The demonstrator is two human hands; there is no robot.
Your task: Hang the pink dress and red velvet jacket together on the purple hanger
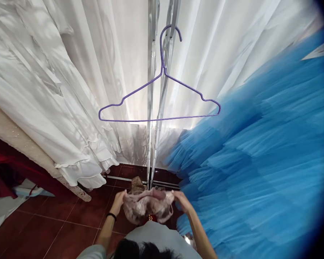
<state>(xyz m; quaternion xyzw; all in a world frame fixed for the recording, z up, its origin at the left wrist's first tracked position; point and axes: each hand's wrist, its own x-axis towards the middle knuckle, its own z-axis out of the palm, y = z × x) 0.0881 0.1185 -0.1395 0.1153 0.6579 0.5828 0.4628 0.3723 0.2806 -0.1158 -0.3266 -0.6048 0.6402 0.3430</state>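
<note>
Pale pink ruffled fabric garment (pixel 136 208), likely light and limp, seems best held where our left hand (pixel 120 198) and right hand (pixel 182 200) pinch opposite edges.

Bright backlight, right side perhaps blurred.

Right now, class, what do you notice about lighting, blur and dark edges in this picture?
Head view: the white curtain glows behind the fairly sharp purple hanger; the floor tiles below look much darker; the blue tulle looks softly smeared; the pinkish garment between left hand and right hand lacks crisp detail; right-hand corners curve into black.
</note>
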